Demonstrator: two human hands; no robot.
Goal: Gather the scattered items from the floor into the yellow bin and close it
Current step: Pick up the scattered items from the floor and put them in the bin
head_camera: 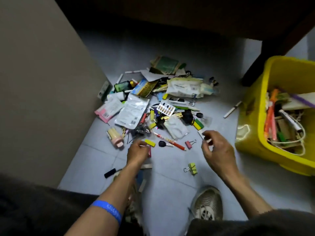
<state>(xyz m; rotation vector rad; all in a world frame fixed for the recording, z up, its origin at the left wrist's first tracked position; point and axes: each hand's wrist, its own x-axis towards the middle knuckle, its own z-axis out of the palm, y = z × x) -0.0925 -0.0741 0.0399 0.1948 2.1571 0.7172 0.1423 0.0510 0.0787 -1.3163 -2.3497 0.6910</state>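
Nearest the camera, the left hand (pixel 137 151) is curling its fingers round a thin pale stick beside a flat yellow block (pixel 150 143), while the right hand (pixel 215 149), at three o'clock from it, is pinching a small white piece. Beyond them, at twelve o'clock, the scattered heap of packets, pens and clips (pixel 158 106) is lying on the grey tiled floor (pixel 170 181). At two o'clock the open yellow plastic bin (pixel 250 133) is sitting part-filled.
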